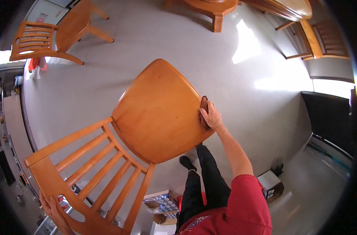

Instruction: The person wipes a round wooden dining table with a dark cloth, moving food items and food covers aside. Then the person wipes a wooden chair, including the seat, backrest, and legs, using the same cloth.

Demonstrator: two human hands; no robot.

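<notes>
Your left hand (56, 213) grips the top rail of the wooden chair (155, 113), steadying its slatted back, while your right hand (212, 117) presses a brown cloth (204, 111) on the seat's right edge. You look mid-wipe; next, probably sweep the cloth across the bare seat with even pressure.

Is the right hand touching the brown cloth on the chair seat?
Touching. The head view shows the right hand pressed flat on the brown cloth at the chair seat's edge.
</notes>
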